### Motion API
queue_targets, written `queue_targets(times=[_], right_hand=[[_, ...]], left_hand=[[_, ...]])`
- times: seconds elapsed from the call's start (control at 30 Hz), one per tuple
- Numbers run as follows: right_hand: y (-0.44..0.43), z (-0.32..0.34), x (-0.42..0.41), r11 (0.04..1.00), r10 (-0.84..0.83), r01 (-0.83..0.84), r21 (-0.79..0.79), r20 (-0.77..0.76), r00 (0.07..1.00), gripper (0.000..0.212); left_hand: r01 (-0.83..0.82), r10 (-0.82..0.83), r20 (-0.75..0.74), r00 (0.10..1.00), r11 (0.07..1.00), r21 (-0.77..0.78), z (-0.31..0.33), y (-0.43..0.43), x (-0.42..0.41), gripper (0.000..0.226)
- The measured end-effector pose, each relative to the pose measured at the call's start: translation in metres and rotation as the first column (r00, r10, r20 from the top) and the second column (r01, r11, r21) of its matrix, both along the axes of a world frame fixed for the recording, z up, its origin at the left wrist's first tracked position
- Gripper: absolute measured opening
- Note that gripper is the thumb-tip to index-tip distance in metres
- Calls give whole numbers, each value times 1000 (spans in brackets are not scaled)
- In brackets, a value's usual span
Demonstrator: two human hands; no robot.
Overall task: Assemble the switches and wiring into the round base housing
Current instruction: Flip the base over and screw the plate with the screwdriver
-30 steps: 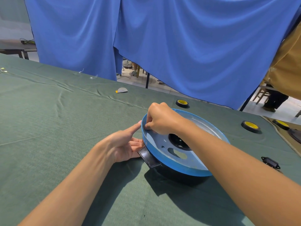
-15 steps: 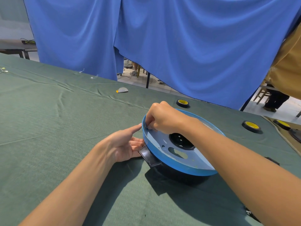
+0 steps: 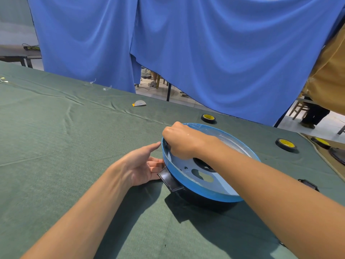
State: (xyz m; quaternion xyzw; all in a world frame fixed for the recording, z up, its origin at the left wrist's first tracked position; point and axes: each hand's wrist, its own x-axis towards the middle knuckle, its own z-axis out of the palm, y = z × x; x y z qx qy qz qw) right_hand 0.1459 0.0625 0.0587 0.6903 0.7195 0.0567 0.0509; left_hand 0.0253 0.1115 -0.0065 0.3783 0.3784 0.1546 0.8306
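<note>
The round base housing has a blue inside and a black underside, and it lies tilted on the green cloth right of centre. A black tab sticks out of its near-left side. My right hand reaches into the housing with fingers curled at the left rim, gripping it; the fingertips are hidden. With fingers straight, my left hand rests against the outer left wall, just above the tab. A small black switch part peeks out behind my right forearm.
Three black-and-yellow tape rolls lie beyond and right of the housing. A grey half-disc sits farther back. A blue curtain hangs behind the table. A person in tan clothing stands at the right edge.
My right hand has stayed curled at the left rim, shifting slightly. My right forearm now covers more of the black switch part. My left hand has barely moved.
</note>
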Motion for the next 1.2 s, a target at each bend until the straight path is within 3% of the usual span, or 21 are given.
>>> queue_targets(times=[0.1, 0.3, 0.7, 0.93, 1.1, 1.2], right_hand=[[-1, -1, -2, 1000, 4, -3, -28, 24, 1000, 35], [-2, -4, -3, 998, 39, -38, -51, 28, 999, 41], [-9, -6, 14, 994, 95, -102, -41, -133, 986, 15], [-5, -4, 19, 990, 121, -128, -60, -108, 987, 21], [-3, -2, 18, 993, 103, -109, -54, -107, 989, 8], [-1, 0, 15, 992, 103, -106, -63, -53, 993, 16]], left_hand=[[-1, 1, 15, 1000, 1000, 1, -3, 1, 0, 57], [59, -61, 27, 998, 996, 64, -7, 4, -1, 88], [91, -92, 9, 996, 992, 89, -12, 10, 2, 66], [60, -61, 10, 998, 996, 62, -12, 11, 2, 77], [65, -66, 13, 998, 996, 62, -12, 12, 3, 75], [73, -74, 12, 997, 996, 57, -12, 12, 3, 69]])
